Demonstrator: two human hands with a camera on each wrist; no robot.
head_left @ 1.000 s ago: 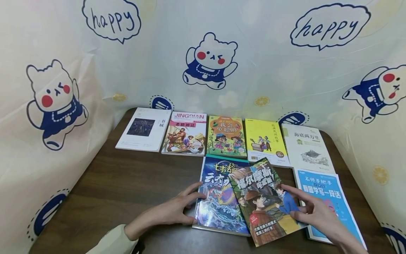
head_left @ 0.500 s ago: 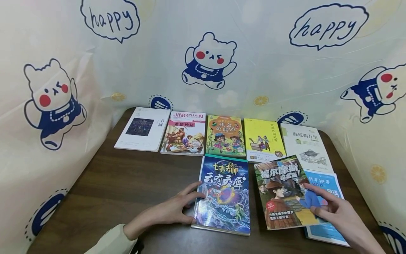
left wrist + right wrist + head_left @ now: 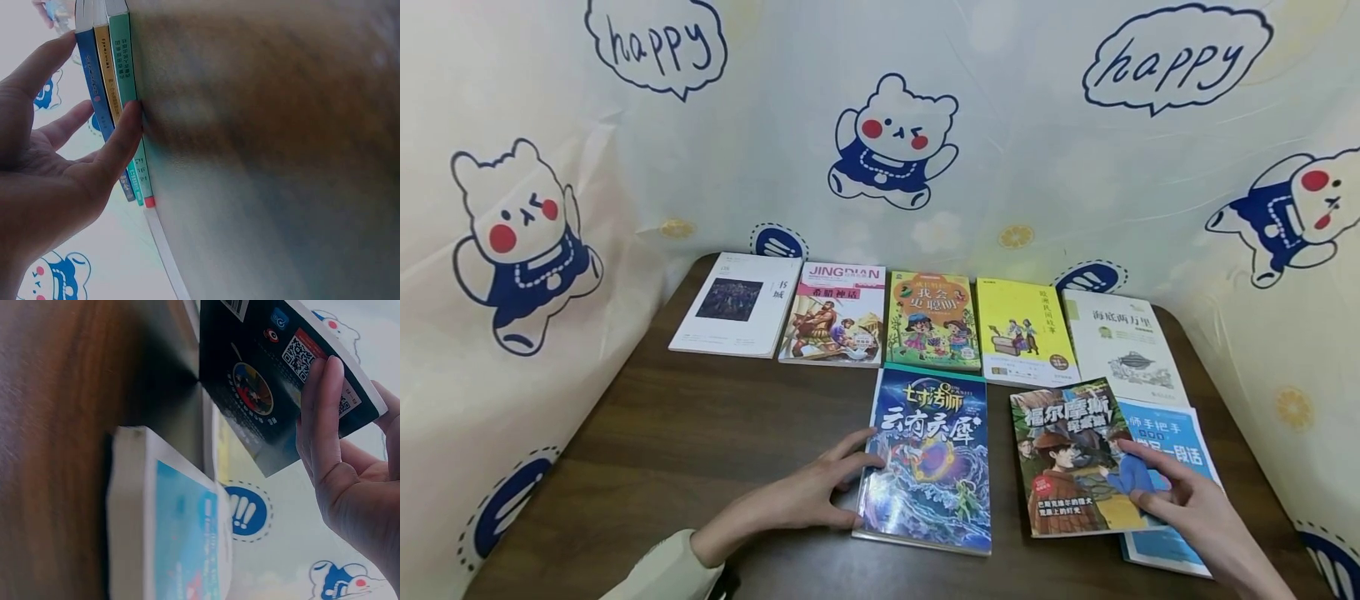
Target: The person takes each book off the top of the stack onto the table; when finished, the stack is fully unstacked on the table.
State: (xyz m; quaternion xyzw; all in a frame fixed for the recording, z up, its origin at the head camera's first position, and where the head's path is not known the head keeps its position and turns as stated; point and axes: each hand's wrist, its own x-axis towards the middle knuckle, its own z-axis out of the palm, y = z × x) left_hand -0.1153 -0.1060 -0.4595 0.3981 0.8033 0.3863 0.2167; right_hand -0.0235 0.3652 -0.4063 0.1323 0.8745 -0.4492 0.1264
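My right hand pinches a thin paperback by its right edge. Its cover shows a figure in a brown hat. In the right wrist view, its dark back cover is tilted up off the table, fingers underneath. A light-blue book lies partly hidden below it. My left hand touches the left side of a glossy dark-blue book, fingers spread. In the left wrist view, blue, orange and green spines are stacked beside those fingertips.
Along the back of the brown table runs a row of books: a white one, a pink-headed one, an orange-green one, a yellow one and a pale one. A patterned curtain surrounds the table.
My right hand has carried the paperback rightward off the dark-blue book, and it now overlaps the light-blue book. The paperback has turned straighter. My left hand has stayed in place.
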